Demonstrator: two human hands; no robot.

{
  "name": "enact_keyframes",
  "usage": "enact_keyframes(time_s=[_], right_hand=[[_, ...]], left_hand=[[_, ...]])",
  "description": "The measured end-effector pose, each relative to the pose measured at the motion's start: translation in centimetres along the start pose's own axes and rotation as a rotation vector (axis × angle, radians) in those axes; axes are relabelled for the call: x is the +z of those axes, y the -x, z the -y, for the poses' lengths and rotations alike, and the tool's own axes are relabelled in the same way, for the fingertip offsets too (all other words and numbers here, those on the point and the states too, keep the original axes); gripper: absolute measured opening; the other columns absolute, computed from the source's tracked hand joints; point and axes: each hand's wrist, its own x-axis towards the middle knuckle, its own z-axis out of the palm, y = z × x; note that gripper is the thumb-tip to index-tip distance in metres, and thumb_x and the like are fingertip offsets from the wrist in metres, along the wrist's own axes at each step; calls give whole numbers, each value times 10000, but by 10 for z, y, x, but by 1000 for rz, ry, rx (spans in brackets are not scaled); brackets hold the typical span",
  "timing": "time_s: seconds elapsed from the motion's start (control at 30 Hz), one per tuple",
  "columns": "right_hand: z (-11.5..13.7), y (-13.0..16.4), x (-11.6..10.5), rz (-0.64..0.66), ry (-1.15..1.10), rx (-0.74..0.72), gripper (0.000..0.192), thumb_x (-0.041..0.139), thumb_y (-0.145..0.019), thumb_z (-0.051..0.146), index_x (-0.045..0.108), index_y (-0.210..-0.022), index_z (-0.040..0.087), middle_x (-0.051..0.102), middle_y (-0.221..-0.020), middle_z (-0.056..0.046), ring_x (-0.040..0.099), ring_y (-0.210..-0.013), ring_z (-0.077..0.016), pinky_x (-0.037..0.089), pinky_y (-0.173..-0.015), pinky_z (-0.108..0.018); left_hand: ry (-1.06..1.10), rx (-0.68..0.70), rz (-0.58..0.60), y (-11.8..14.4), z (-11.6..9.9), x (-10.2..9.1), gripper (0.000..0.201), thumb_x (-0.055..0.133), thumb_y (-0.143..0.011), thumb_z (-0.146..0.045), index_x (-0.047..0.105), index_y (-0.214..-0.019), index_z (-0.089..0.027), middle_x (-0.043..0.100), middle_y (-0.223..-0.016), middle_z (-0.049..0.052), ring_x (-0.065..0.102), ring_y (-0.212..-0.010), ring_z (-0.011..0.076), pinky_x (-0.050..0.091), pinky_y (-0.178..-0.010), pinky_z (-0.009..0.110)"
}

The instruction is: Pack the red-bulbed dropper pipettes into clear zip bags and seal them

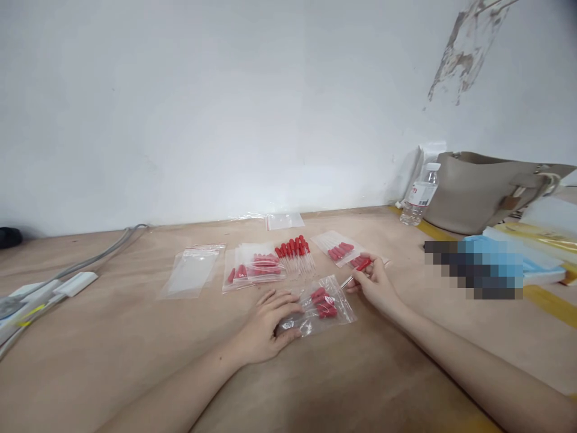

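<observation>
The left hand (265, 325) lies flat on the brown paper-covered tabletop (135, 361), fingers spread and pressing down the near end of a small clear zip-seal plastic bag (322, 307) that already contains several red-bulbed glass droppers. Its grip is not closed around the bag; the fingertips only pin it in place.

The right hand (374, 285) rests just beside the far corner of the same bag. Its grip is pinched together on a single red-bulbed glass dropper (358, 269), the red bulb pointing away from the person and the clear stem angled toward the bag mouth.

Status, as judged from the layout:
- Filled: a stack of clear bags with red droppers inside (255, 269) lies left of centre, and one further filled clear bag (340, 248) lies beyond the right hand.
- In hand: the bag under the left hand appears partly filled.
- Remaining: a loose row of red-bulbed droppers (295, 251) lies unbagged between the filled bags, and a pile of empty clear bags (192, 270) sits further left. One more empty clear bag (283, 221) lies near the wall.

A clear plastic water bottle (419, 195) and a beige handbag (482, 189) stand at the far right, well apart from the work.
</observation>
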Motion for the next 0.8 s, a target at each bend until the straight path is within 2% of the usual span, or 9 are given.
enact_keyframes(time_s=[0.13, 0.3, 0.4, 0.5, 0.67, 0.8], right_hand=[[-3, 3, 3, 48, -48, -8, 473, 578, -653, 263, 281, -1021, 270, 444, -766, 65, 563, -489, -95, 534, -489, -290], [-3, 12, -3, 83, -4, 4, 482, 575, -662, 307, 275, -1036, 255, 455, -720, 72, 565, -489, -101, 530, -495, -290], [1, 17, -5, 83, -12, 21, 513, 598, -654, 333, 272, -1042, 253, 466, -695, 67, 586, -542, -121, 542, -553, -308], [5, 19, -4, 91, -60, 72, 499, 632, -628, 339, 303, -993, 254, 475, -683, 65, 601, -603, -131, 545, -617, -321], [8, 21, -3, 195, -86, 182, 431, 659, -617, 317, 357, -914, 238, 511, -681, 51, 605, -625, -127, 537, -662, -321], [8, 22, -2, 123, -133, 201, 407, 668, -607, 289, 348, -854, 240, 509, -655, 62, 611, -627, -125, 524, -716, -329]], left_hand=[[-11, 0, 12, -1, -1, -1, 331, 549, -794, -346, 529, -1114, -264, 505, -1227, 39, 408, -1172, 231, 229, -1024, 453], [-26, 3, 9, 0, -1, -1, 325, 533, -806, -341, 527, -1120, -259, 492, -1236, 47, 395, -1180, 238, 247, -1015, 458], [-21, 6, 5, 1, -1, -1, 323, 521, -813, -346, 526, -1125, -259, 484, -1242, 49, 399, -1178, 236, 261, -1014, 454], [-7, 3, -2, 2, -1, 0, 324, 512, -819, -349, 527, -1127, -249, 465, -1260, 58, 403, -1178, 231, 291, -1008, 429], [-2, 7, -17, 2, -1, 1, 336, 531, -808, -332, 526, -1134, -252, 455, -1270, 51, 381, -1196, 239, 299, -1007, 432], [0, 4, -9, 2, -1, 0, 363, 515, -819, -341, 496, -1172, -256, 466, -1258, 53, 395, -1183, 234, 294, -1007, 443]])
